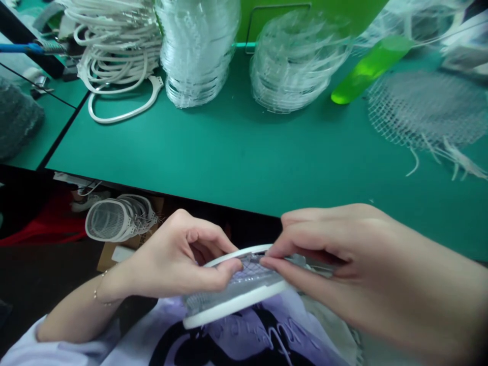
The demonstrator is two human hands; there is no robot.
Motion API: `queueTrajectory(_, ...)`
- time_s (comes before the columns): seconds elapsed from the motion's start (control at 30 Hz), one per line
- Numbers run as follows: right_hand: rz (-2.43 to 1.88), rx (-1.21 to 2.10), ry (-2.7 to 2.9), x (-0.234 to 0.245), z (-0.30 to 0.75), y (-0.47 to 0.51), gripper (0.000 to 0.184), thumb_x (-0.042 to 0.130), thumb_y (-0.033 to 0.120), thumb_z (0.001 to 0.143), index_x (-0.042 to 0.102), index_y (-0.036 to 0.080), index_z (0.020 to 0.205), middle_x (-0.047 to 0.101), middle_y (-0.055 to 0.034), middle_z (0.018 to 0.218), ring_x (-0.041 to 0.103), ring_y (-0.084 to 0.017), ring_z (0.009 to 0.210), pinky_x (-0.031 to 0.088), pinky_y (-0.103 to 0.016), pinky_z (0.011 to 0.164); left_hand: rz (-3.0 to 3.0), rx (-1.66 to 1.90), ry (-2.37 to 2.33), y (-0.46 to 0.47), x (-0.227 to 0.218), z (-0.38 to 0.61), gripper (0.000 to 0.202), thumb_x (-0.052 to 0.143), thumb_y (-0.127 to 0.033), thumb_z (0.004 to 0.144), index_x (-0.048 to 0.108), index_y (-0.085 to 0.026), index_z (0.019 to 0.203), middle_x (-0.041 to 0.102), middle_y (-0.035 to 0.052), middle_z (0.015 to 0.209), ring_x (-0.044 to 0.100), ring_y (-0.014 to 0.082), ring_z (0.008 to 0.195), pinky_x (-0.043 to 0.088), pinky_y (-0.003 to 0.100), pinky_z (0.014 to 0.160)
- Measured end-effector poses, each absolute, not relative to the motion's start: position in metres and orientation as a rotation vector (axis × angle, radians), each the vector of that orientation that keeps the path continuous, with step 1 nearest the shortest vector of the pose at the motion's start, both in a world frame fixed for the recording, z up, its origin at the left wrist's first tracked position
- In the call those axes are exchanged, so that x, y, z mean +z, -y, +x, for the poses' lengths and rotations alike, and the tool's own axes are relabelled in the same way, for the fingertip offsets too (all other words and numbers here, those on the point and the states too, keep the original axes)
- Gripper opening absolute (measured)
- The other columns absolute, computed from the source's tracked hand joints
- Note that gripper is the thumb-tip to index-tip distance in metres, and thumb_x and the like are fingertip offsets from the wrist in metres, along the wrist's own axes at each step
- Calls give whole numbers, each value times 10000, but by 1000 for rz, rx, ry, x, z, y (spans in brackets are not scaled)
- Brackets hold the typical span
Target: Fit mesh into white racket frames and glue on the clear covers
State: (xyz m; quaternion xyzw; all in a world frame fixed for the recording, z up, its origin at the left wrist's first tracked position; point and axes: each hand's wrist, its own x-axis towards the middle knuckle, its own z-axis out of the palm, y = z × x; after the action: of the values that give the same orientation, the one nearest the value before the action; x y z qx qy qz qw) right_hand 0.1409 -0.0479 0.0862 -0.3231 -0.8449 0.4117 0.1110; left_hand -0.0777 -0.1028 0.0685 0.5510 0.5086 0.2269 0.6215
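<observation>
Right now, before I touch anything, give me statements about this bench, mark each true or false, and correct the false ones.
1. The left hand has a bracelet on its wrist. True.
2. The right hand holds a green bottle. False: it pinches the end of the white oval frame.
3. A pile of white frames lies on the green mat. True.
4. The loose net sheet lies at the far left of the mat. False: it lies at the far right.
5. Both hands hold the white oval frame off the mat, nearer than the table edge. True.
</observation>
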Motion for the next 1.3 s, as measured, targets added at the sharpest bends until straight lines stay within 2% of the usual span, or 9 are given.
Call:
queueTrajectory(0.1, -972, 1200, 2489, 86, 140, 47, 271, 668, 183, 852, 651, 212, 584, 581, 20, 563, 455, -69, 452, 292, -224, 412, 1285, 536, -1188, 102, 69, -76, 45, 734, -135, 748, 753, -114, 712, 662, -11, 534, 471, 44, 404, 323, 114, 359)
queueTrajectory(0.2, -1008, 1136, 2482, 87, 140, 44, 249, 708, 205, 807, 615, 212, 577, 580, 25, 578, 470, -74, 466, 295, -209, 397, 1328, 516, -1166, 103, 70, -77, 77, 744, -183, 789, 751, -128, 737, 631, -33, 517, 449, 38, 399, 323, 116, 363)
queueTrajectory(0.3, -1004, 1085, 2468, 87, 138, 41, 94, 748, 252, 774, 680, 217, 720, 664, 3, 734, 540, -89, 536, 363, -195, 425, 1481, 504, -1134, 103, 73, -82, 74, 706, -185, 843, 762, -151, 809, 625, -44, 539, 442, 38, 419, 319, 127, 383)
queueTrajectory(0.37, -914, 1145, 2510, 88, 137, 39, 42, 700, 246, 826, 723, 218, 805, 696, -18, 801, 585, -103, 586, 418, -201, 483, 1609, 498, -1107, 103, 76, -85, 98, 672, -173, 878, 769, -161, 871, 656, -34, 594, 484, 50, 463, 357, 143, 429)
queueTrajectory(0.5, -825, 1257, 2587, 89, 134, 42, 237, 562, 157, 908, 738, 212, 759, 687, -24, 727, 611, -115, 606, 427, -213, 528, 1766, 501, -1118, 102, 83, -85, 167, 609, -175, 940, 774, -149, 939, 700, -3, 668, 551, 68, 522, 407, 179, 507)
queueTrajectory(0.7, -885, 1191, 2596, 88, 137, 50, 239, 523, 157, 921, 729, 217, 817, 674, -20, 718, 587, -120, 569, 396, -229, 495, 1750, 509, -1092, 99, 84, -84, 150, 622, -149, 918, 771, -137, 899, 699, -3, 645, 555, 69, 501, 401, 183, 491)
queueTrajectory(0.93, -768, 1288, 2561, 89, 134, 41, 219, 569, 222, 933, 743, 234, 801, 685, -27, 717, 625, -135, 596, 428, -229, 499, 1646, 488, -1130, 99, 81, -82, 151, 628, -152, 891, 777, -145, 908, 725, 4, 701, 566, 79, 534, 412, 171, 489)
queueTrajectory(1.13, -851, 1270, 2541, 89, 134, 50, 232, 543, 237, 944, 721, 229, 796, 661, -24, 673, 579, -125, 534, 394, -234, 453, 1597, 459, -1144, 92, 81, -79, 156, 688, -226, 862, 764, -124, 772, 568, -33, 530, 405, 57, 471, 315, 170, 427)
queueTrajectory(1.3, -875, 1391, 2500, 91, 136, 40, 263, 582, 360, 952, 755, 241, 794, 683, -13, 668, 584, -112, 520, 402, -206, 435, 1571, 434, -1126, 89, 80, -80, 179, 671, -234, 860, 774, -132, 755, 548, -29, 515, 396, 60, 460, 285, 178, 408)
